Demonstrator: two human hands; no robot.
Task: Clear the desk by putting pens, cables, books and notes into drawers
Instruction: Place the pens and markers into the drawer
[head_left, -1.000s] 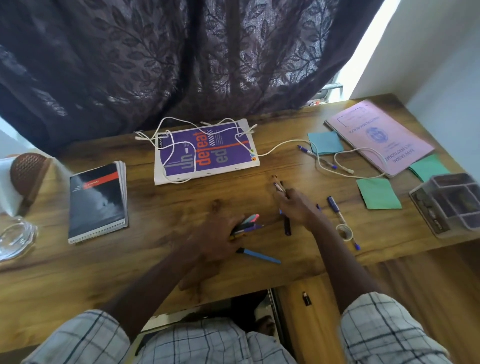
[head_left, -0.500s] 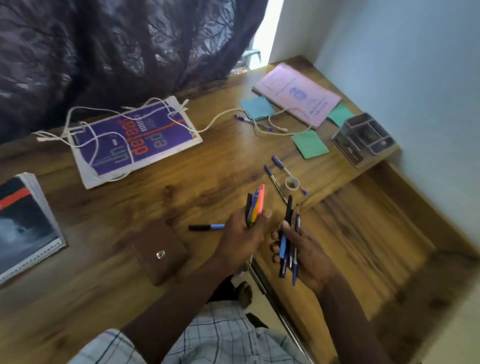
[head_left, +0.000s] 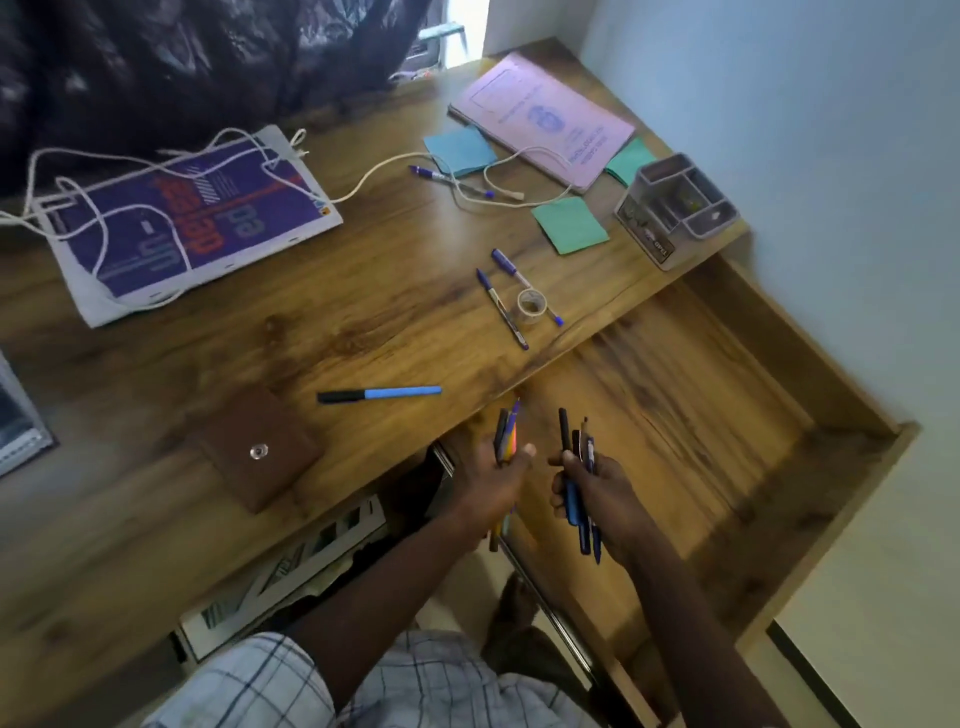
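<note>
Head camera: the left hand (head_left: 491, 480) grips a bunch of orange, purple and dark pens (head_left: 506, 434), the right hand (head_left: 605, 496) a bunch of dark and blue pens (head_left: 575, 499), both just off the front edge of the wooden desk (head_left: 363, 322). Better to merge them into one fist, freeing a hand for the drawer. Whether the lower wooden panel (head_left: 675, 389) alongside is a drawer is unclear.

Looks like a home study nook to me: wooden desk (head_left: 363, 322) shoved into a corner, plain painted wall (head_left: 831, 156) on one side, dark leafy curtain (head_left: 208, 62) over the window behind. On top there's a purple book (head_left: 197, 223), pink booklet (head_left: 545, 119), sticky notes (head_left: 569, 226), loose pens (head_left: 501, 306), a white cable (head_left: 384, 171), a brown wallet (head_left: 254, 447) and a little grey organizer (head_left: 675, 208).
</note>
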